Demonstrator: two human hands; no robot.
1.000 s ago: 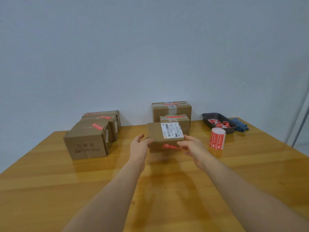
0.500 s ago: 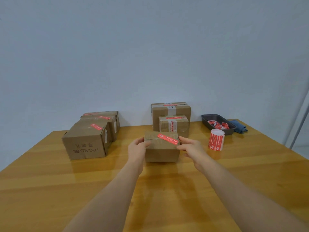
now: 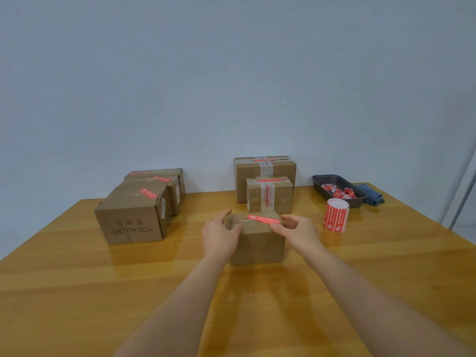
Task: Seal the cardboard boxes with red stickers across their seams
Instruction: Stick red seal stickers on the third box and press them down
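Observation:
A small cardboard box [image 3: 257, 243] stands on the wooden table [image 3: 77, 292] in front of me, a red sticker [image 3: 262, 219] lying across its top seam. My left hand [image 3: 219, 235] grips the box's left top edge, thumb on top. My right hand [image 3: 298, 233] holds the right top edge, its fingers curled beside the sticker's end. A roll of red stickers [image 3: 336, 215] stands upright to the right of the box.
Two stickered boxes [image 3: 269, 194] are stacked against the wall behind. A FOCALLURE box [image 3: 134, 215] with others behind it sits at the left. A dark tray [image 3: 319, 182] with red sticker scraps and a blue cloth [image 3: 371, 194] lie at the far right.
The box was tilted with its label side up, then turned sticker side up and set down on the table nearer to me. Both hands stayed on its sides.

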